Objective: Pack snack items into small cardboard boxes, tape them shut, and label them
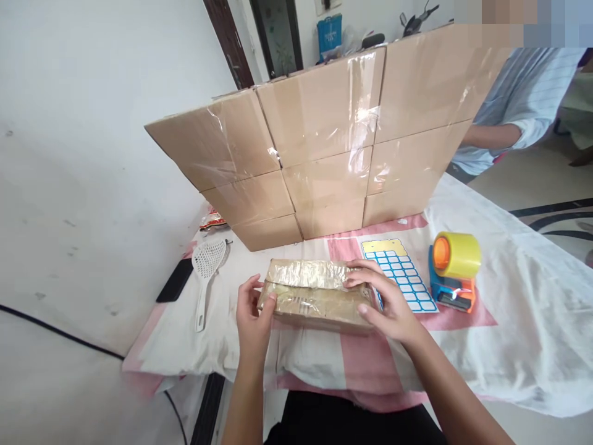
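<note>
Head view looks down on a small cardboard box (317,300) wrapped in glossy clear tape, lying flat on the table (509,321) near its front edge, straight ahead of the person. The box's upper flap looks crinkled under the tape. The left hand (252,312) grips the box's left end, thumb on top and fingers curled around the side. The right hand (386,303) lies over the right end, fingers spread across the top toward the middle and thumb against the front face. Both hands are closed on the box, one at each end.

Just beside the right hand, touching nothing else, lies a sheet of blue-bordered labels (401,275) with a yellow header, flat on the cloth. Right of it, near the sheet, stands a blue and orange tape dispenser (454,272) carrying a roll of yellowish tape. To the left of the box a white slotted scoop (207,278) lies with its handle pointing toward the person, and a dark phone (175,280) lies further left, at the table's edge. A white and pink cloth (352,352) covers the table and hangs over its front.

Behind the box rises a wall of stacked cardboard cartons (324,142), three across and three high, their fronts shiny with tape. A red and white packet (212,219) peeks out at the stack's lower left corner. At the far right, behind the cartons, another person in a pale striped shirt (532,93) stands with a forearm showing.
</note>
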The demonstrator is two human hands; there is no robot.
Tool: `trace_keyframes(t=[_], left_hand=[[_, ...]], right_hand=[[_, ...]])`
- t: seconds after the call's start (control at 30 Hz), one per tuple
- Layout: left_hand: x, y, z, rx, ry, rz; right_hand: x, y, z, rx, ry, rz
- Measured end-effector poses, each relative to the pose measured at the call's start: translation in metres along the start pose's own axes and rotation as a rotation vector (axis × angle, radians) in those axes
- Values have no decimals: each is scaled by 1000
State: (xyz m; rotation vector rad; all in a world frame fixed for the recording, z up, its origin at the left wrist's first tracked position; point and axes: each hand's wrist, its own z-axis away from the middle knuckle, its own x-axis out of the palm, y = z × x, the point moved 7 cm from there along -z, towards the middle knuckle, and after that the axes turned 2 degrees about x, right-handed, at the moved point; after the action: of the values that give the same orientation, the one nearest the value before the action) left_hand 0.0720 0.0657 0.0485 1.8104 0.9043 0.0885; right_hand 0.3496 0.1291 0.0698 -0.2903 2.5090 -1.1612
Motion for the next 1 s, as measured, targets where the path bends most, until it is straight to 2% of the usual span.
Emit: trace_keyframes(t=[0.07, 0.13, 0.2, 0.33, 0.47, 0.57, 0.63, 0.73, 0.8, 0.87, 0.93, 1.0], left_hand=[[0, 20, 1, 218, -18, -142], [7, 39, 5, 454, -122, -268], [15, 48, 8, 585, -251, -327], [19, 49, 7, 622, -375, -383], [21, 51, 9, 647, -372, -419], [20, 54, 14, 651, -347, -381], [19, 55, 17, 657, -322, -369], [17, 56, 21, 683, -277, -419], [16, 57, 24, 696, -250, -464], [17, 57, 25, 701, -227, -492], [18, 57, 26, 708, -210, -491], [19, 56, 25, 711, -206, -472]], right_hand=[[1, 1, -1, -30, -10, 75], [0, 4, 1, -24, -7, 102], [-1, 6, 2, 0, -12, 126], [-2, 6, -2, 42, -32, 213], [-5, 7, -7, 88, -12, 194], [-10, 8, 0, 122, 70, 146], [-20, 4, 10, 121, 190, 148], [-52, -9, 35, 89, 476, 233], [-85, -21, 57, 90, 721, 383], [-121, -23, 75, 178, 921, 544], [-157, -6, 85, 373, 995, 570], [-184, 28, 88, 608, 951, 389]])
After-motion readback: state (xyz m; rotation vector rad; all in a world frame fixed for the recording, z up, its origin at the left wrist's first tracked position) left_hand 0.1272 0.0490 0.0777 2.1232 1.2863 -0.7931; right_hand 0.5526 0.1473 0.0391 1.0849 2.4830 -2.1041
